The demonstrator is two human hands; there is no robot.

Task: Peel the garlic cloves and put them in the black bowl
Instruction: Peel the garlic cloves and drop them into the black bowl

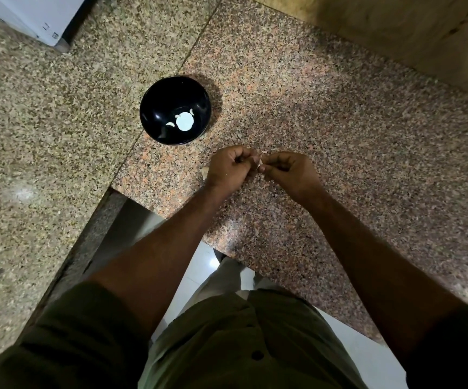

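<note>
Head view: my left hand [231, 167] and right hand [286, 171] meet fingertip to fingertip above the granite counter [339, 136], both curled and pinching one garlic clove [259, 163] between them. Only a pale sliver of it shows where the fingers meet. Black bowl [175, 110] sits up and left of my hands, near but apart, with a few peeled cloves [170, 124] lying round a white glare spot on its bottom.

Risks, as I judge them: clove is small and probably slick once the skin lifts, so a hard pull could pop it out onto the counter or off the near edge to the floor. Loose skin could stick to my fingers and get carried into the bowl with the clove. Bowl looks light; a careless reach may nudge it.

Hard to tell: how much skin is left on the clove, fingers cover it. A pale bit [204, 171] peeks out beside my left hand; skin or another clove, can't tell. Unpeeled supply not visible.
</note>
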